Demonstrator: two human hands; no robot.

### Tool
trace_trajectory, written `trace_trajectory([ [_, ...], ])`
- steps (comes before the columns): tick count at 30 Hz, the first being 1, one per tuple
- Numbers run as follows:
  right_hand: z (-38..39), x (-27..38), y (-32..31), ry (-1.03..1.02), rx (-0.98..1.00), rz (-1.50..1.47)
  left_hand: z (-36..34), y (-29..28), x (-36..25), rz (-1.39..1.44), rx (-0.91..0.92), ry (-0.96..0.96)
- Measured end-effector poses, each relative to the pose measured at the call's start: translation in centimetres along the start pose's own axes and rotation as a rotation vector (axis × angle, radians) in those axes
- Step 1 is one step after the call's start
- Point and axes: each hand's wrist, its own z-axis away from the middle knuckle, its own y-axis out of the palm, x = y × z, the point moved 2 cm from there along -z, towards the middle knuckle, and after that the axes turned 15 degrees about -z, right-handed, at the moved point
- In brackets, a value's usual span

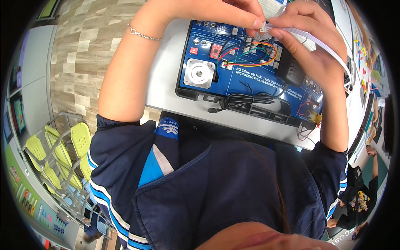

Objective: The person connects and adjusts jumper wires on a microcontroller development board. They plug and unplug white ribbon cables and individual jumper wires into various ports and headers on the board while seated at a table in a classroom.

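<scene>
My left hand (225,12) and my right hand (302,31) meet above a blue electronics training board (250,75) on a grey table (166,87). Between their fingertips they pinch a small white connector (263,28) at the end of a flat white ribbon cable (329,48), which runs off to the right over my right hand. Below the hands, the board carries a silver stepper motor (199,73), a small red module (215,51) and looped red, green, yellow and black jumper wires (254,52). A thin bracelet (143,35) is on my left wrist.
A coiled black cable (246,100) lies on the board's black front edge. A black block (293,71) sits on the board at right. Yellow-green chairs (62,154) stand on the floor at lower left. Another person (362,196) sits at lower right.
</scene>
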Motion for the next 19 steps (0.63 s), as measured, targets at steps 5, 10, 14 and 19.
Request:
trace_trajectory([
  [5, -0.5, 0.8, 0.3, -0.139, 0.059, 0.27, 0.0, -0.1, -0.4, -0.12, 0.042, -0.029],
  [10, -0.7, 0.9, 0.6, -0.143, 0.12, 0.258, 0.0, 0.0, -0.8, -0.196, 0.129, -0.113],
  [14, -0.8, 1.0, 0.6, -0.046, 0.271, 0.378, 0.1, -0.4, -1.7, -0.396, 0.044, -0.142],
  [19, -0.7, 2.4, 1.3, -0.104, 0.373, 0.497, 0.3, -1.8, -0.4, -0.292, -0.152, 0.009],
])
